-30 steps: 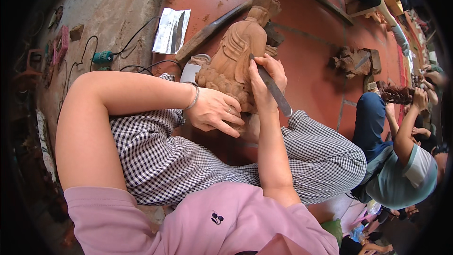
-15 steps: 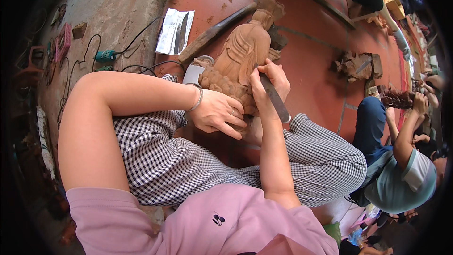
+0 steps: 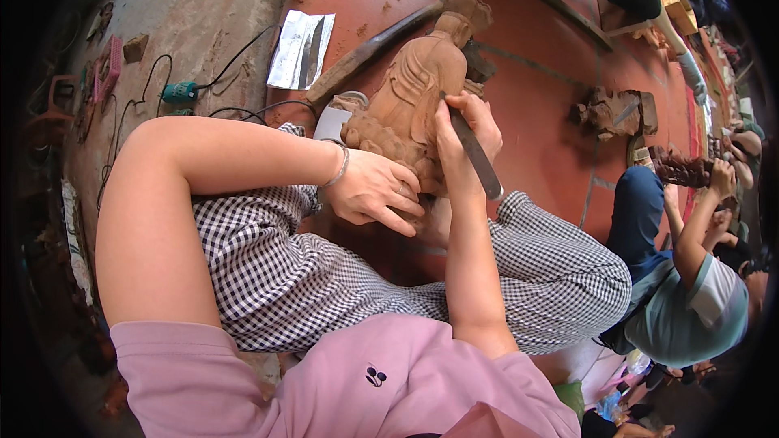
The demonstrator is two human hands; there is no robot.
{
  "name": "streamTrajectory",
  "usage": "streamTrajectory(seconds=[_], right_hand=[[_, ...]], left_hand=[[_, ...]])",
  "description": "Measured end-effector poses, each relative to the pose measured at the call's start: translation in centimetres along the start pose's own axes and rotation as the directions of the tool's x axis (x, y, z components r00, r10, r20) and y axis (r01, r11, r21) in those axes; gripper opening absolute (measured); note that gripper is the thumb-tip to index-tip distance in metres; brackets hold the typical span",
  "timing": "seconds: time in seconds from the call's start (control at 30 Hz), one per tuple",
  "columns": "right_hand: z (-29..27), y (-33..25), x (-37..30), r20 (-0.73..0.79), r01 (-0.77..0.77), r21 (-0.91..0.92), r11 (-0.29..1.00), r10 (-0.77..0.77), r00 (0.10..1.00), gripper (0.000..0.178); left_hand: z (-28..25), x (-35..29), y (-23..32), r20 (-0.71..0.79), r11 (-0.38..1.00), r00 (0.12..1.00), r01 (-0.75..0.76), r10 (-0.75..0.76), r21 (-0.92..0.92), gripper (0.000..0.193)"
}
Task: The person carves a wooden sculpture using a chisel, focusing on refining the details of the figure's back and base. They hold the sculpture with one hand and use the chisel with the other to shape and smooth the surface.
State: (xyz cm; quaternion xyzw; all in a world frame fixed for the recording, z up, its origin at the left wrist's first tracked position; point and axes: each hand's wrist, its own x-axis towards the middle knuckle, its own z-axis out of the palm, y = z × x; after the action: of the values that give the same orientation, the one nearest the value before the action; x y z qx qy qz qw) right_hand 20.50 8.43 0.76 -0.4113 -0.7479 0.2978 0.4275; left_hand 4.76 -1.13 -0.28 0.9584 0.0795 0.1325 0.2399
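Observation:
A carved brown wooden statue (image 3: 422,73), showing a robed figure, lies tilted in front of me with its head end away. My left hand (image 3: 377,191) rests over its lower end, fingers loosely spread; the thumb cannot be seen. Pinched in my right hand (image 3: 472,126) is a flat, dark metal file-like tool (image 3: 477,158) with a rounded end pointing back toward me. The tool's far tip is by the carved robe folds; whether it touches the wood I cannot tell.
A long wooden bar (image 3: 365,53) lies left of the statue, near a silvery sheet (image 3: 300,50). Farther left are a green power tool (image 3: 179,92) and black cords. At right, a rough carved block (image 3: 614,112) stands on red tiles, near a seated person (image 3: 690,308) holding a dark carving.
My right hand and the tool have shifted slightly, the tool's rear end moving a little up and right. My left hand stays at the statue's lower end.

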Motion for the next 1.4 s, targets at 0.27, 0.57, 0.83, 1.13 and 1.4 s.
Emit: streamTrajectory(seconds=[0.27,0.57,0.83,1.13,1.4], right_hand=[[-0.8,2.5,-1.8,0.087,-0.153,0.169,0.974,0.14,0.986,0.008],[-0.9,4.4,-3.0,0.131,-0.288,0.361,0.887,0.258,0.957,0.01],[-0.8,3.8,-2.9,0.124,-0.337,0.396,0.854,0.313,0.941,0.008],[-2.2,5.1,-2.5,0.287,-0.416,0.399,0.817,0.319,0.903,0.009],[-4.0,6.0,2.7,0.492,-0.086,0.367,0.926,-0.115,0.863,0.016]], left_hand=[[-0.2,0.2,0.0,0.014,1.0,1.0,0.006,-0.006,0.005,0.067],[-0.2,0.2,0.0,0.021,1.0,1.0,0.01,-0.01,-0.004,0.067],[-0.3,0.1,0.1,0.018,1.0,1.0,0.007,-0.006,-0.003,0.067],[-0.3,0.1,0.2,-0.015,1.0,1.0,0.014,-0.015,-0.027,0.062],[0.1,-0.1,-0.2,-0.007,1.0,1.0,-0.003,0.003,0.001,0.063]])
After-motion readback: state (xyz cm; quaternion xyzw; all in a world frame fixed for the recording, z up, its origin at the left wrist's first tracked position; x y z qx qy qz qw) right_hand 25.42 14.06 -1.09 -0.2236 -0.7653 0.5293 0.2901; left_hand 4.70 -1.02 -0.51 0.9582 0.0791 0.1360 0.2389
